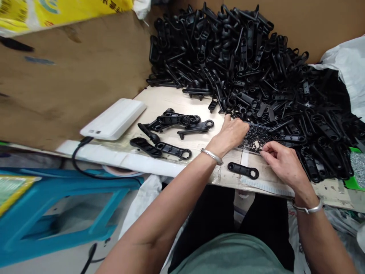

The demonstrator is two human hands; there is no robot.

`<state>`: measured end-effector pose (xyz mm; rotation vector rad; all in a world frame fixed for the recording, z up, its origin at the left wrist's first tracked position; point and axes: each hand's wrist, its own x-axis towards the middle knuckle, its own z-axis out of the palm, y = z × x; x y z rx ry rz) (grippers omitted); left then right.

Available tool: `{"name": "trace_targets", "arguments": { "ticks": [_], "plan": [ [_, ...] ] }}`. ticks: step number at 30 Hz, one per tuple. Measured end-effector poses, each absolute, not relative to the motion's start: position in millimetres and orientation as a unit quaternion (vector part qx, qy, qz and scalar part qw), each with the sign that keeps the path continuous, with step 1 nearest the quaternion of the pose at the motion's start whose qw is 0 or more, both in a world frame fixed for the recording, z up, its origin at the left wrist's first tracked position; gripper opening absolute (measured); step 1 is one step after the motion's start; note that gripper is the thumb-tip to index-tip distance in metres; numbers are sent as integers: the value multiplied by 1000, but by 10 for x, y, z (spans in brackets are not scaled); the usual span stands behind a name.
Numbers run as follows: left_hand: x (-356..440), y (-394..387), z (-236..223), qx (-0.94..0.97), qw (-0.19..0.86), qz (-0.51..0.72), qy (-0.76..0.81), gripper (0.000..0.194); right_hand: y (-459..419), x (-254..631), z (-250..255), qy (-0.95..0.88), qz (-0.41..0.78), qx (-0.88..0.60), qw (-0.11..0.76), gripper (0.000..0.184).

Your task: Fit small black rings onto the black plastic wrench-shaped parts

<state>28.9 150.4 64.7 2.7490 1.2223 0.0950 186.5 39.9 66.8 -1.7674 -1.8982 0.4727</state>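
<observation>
My left hand [232, 132] reaches to the near edge of a large heap of black plastic handles [222, 57]. Its fingers are curled at the heap, and what they hold, if anything, is hidden. My right hand [281, 161] has thumb and forefinger pinched together at the edge of a shallow clear tray [247, 151] of tiny black parts [256, 135]. Anything in that pinch is too small to make out. One black handle with a ring at its end [242, 170] lies flat on the table just in front of me, between my wrists, touched by neither hand.
Several black handles [173, 150] lie loosely on the table [159, 99] to the left. Beyond them is a white power bank [114, 118] with a black cable [74, 156]. Cardboard walls [71, 80] stand behind. A blue stool [65, 228] is at lower left; a green tray [356, 171] sits far right.
</observation>
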Motion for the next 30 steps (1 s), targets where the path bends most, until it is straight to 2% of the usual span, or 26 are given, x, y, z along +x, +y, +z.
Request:
{"name": "trace_targets", "arguments": {
  "ticks": [6, 12, 15, 19, 24, 27, 30],
  "plan": [
    [229, 1524, 526, 908, 51, 81, 407, 23, 335, 1892, 613, -665, 227, -647, 295, 8],
    [254, 1516, 576, 914, 57, 57, 398, 29, 309, 1881, 580, -668, 231, -647, 286, 7],
    [216, 1494, 641, 912, 91, 79, 392, 28, 306, 1869, 586, -623, 292, -645, 333, 10],
    [126, 1460, 641, 869, 227, 200, 391, 24, 347, 1815, 579, -529, 391, -617, 433, 22],
    [46, 1355, 536, 711, 457, 363, 392, 18, 380, 1723, 525, -474, 415, -587, 508, 22],
    [26, 1214, 509, 572, 604, 417, 366, 11, 357, 1659, 494, -449, 433, -569, 536, 23],
    [31, 1080, 503, 476, 683, 445, 331, 10, 328, 1585, 475, -424, 452, -549, 561, 24]
  ]
}}
